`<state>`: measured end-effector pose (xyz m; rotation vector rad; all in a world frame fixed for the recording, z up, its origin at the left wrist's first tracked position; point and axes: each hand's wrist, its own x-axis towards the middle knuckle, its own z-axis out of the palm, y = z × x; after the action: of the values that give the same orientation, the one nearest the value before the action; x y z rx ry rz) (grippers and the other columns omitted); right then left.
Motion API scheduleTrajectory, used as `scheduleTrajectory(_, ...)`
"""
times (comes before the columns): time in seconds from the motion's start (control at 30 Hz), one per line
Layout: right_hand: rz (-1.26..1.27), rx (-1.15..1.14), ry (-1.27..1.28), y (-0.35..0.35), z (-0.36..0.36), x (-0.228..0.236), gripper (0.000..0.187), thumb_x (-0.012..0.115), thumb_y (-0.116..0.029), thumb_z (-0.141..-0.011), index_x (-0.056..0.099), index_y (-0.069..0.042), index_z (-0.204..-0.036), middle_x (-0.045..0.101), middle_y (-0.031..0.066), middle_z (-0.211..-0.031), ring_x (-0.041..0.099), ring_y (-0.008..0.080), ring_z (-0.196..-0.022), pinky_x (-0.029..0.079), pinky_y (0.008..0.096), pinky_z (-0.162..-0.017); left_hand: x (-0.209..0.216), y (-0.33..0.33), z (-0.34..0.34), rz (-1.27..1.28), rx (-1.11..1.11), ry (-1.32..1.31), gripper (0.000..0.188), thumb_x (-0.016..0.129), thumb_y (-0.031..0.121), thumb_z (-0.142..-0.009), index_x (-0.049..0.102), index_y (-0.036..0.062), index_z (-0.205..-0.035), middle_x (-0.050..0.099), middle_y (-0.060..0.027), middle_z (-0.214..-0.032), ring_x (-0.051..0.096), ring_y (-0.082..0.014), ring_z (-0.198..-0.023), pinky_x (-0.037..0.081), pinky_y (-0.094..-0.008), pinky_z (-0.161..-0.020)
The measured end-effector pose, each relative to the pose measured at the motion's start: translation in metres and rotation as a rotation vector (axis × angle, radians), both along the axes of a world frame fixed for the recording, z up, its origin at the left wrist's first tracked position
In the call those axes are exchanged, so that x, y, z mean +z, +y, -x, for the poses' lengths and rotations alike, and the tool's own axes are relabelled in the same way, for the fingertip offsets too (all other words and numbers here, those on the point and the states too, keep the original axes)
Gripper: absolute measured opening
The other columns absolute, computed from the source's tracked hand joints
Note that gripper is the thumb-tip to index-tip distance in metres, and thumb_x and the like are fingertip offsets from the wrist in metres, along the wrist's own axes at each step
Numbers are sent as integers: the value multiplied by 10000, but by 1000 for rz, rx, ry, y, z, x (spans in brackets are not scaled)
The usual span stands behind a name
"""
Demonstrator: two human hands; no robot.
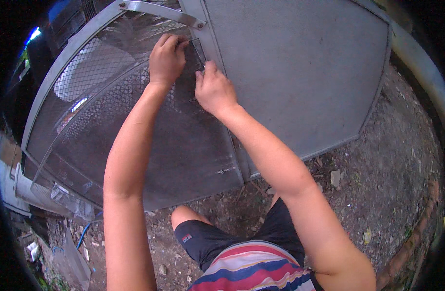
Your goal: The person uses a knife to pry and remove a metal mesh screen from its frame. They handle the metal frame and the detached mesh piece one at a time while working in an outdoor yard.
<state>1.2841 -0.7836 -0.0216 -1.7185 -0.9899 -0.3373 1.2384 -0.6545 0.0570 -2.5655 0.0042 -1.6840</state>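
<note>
In front of me stands a grey metal gate, with a mesh-covered leaf (183, 160) on the left and a solid sheet panel (300, 77) on the right. Both hands are raised to the upright frame where the two meet. My left hand (166, 60) is closed in a pinch against the mesh near the top. Lower and to its right, my right hand (215, 88) is also closed, its fingertips at the frame's edge. A thin dark wire-like piece (198, 50) shows between the hands; what the fingertips grip is too small to make out.
A flat metal strip (159, 10) is bolted across the gate's top. Rough dirt ground with stones (335, 178) lies below and to the right. A blue hose (84, 235) and plastic scraps are at the lower left. A brown pipe-like length (416, 237) runs along the right.
</note>
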Motion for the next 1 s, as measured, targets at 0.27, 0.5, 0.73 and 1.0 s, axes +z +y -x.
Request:
scheduleTrajectory(0.27,45,-37,-3,7,6,0,272,477,-224,-936,430,22,-1042,596,301,-962,611,484,-860,493,557,-745,-3,12,21,72,-120,-194,82,614,-15,-823,609,19,-898,615,-95,-848,609,-242,-793,487,-332,-725)
scheduleTrajectory(0.5,68,-48,-15,5,8,2,271,479,-206,-935,432,36,-1048,609,299,-925,606,488,-852,490,549,-755,11,38,105,449,-147,-369,66,521,59,-954,554,15,-989,593,-65,-922,576,-151,-816,480,-275,-779)
scheduleTrajectory(0.73,62,-78,-74,12,1,-3,295,494,-212,-929,429,28,-1088,605,308,-944,599,499,-867,482,560,-748,1,41,136,892,-564,-782,166,433,139,-1011,542,26,-959,609,-116,-972,620,-261,-923,523,-386,-874)
scheduleTrajectory(1.0,82,-87,-80,13,2,-6,311,492,-225,-937,447,26,-1115,614,298,-963,598,497,-874,474,560,-778,2,87,168,1123,-845,-982,195,376,175,-1025,487,27,-961,606,-127,-923,621,-262,-893,536,-445,-907)
